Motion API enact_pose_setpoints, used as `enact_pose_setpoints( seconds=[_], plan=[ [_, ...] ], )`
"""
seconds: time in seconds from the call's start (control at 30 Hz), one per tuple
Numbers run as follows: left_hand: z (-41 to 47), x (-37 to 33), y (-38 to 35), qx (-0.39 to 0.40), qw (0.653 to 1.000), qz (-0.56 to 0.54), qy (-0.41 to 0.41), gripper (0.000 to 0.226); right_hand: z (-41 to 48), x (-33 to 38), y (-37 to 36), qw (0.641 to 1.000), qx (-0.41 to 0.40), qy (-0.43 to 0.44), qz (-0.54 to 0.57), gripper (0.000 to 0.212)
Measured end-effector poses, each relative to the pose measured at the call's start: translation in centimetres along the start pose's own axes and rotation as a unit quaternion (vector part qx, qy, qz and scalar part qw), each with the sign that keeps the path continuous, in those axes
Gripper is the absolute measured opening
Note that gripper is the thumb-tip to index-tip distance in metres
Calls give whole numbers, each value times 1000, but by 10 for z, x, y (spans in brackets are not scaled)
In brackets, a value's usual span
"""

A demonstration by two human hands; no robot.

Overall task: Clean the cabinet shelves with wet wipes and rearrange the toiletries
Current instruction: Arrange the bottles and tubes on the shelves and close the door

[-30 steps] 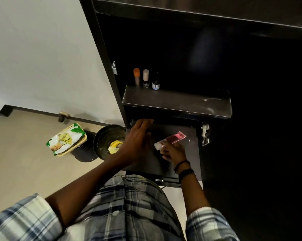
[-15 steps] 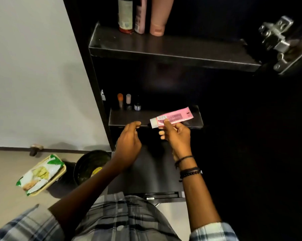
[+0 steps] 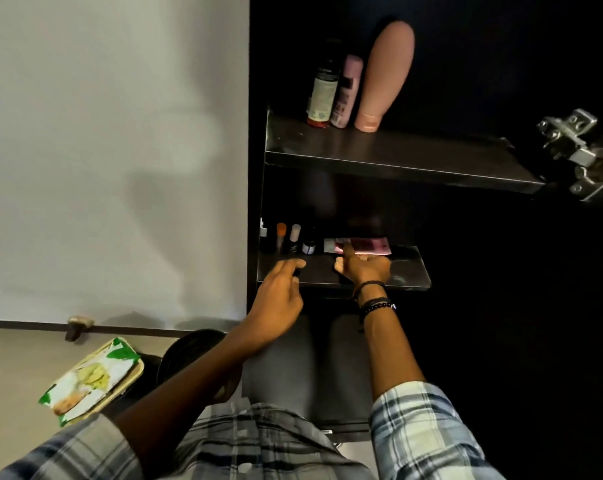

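— What is the setting?

— A white wall (image 3: 102, 133) fills the nine o'clock side of the view. A dark cabinet (image 3: 255, 188) stands open at three o'clock, with a metal hinge (image 3: 570, 147) at about two.

— And the shelves?

— The upper shelf (image 3: 397, 154) carries three bottles at twelve o'clock: a dark bottle (image 3: 324, 95), a pink bottle (image 3: 345, 95) and a peach bottle (image 3: 383, 77), standing close together. The lower shelf (image 3: 411, 271) sits near the middle of the view.

— Where is the pink tube (image 3: 366, 245)?

— It lies flat at the back of the lower shelf. At its nine o'clock stand an orange-capped vial (image 3: 281, 233), a white-capped vial (image 3: 295, 235) and a small jar (image 3: 308, 247).

— What does the right hand (image 3: 364, 268) do?

— It rests on the lower shelf with its fingers stretched towards twelve o'clock. The index fingertip lies on the tube, while the thumb points off to nine o'clock, apart from the tube. Nothing is clamped. Dark bracelets (image 3: 376, 301) circle its wrist.

— And the left hand (image 3: 279, 299)?

— It hovers at the front edge of the same shelf, at the right hand's eight o'clock. Its fingers are loose and spread, with the index pointing to twelve. It holds nothing.

— Where are the wipes?

— The wipes pack (image 3: 92, 379) lies on the floor at eight o'clock, just beside a black bin (image 3: 189, 351).
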State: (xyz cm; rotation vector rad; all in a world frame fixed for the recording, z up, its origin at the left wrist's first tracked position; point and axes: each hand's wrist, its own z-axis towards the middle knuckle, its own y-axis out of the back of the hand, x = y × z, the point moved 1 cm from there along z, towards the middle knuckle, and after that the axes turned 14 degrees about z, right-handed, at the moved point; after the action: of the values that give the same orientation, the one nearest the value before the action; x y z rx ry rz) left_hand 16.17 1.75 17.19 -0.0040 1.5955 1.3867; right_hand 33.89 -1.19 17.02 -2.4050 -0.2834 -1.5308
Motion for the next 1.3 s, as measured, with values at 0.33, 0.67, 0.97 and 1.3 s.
enact_pose_setpoints(
  seconds=[0.33,0.67,0.97,1.3],
  plan=[
    [-23,22,19,31,999,-24,-29,37,-39,-29,5,989,-38,89,-108,38],
    [-61,19,20,75,995,-47,-39,39,-126,-64,38,969,-85,164,-167,38],
    [-111,-6,-8,128,988,-19,-86,43,-176,-112,126,979,-192,62,-12,52],
    [-198,-67,-60,185,976,-28,-116,41,-214,-110,274,910,-410,27,49,89]
  ],
)
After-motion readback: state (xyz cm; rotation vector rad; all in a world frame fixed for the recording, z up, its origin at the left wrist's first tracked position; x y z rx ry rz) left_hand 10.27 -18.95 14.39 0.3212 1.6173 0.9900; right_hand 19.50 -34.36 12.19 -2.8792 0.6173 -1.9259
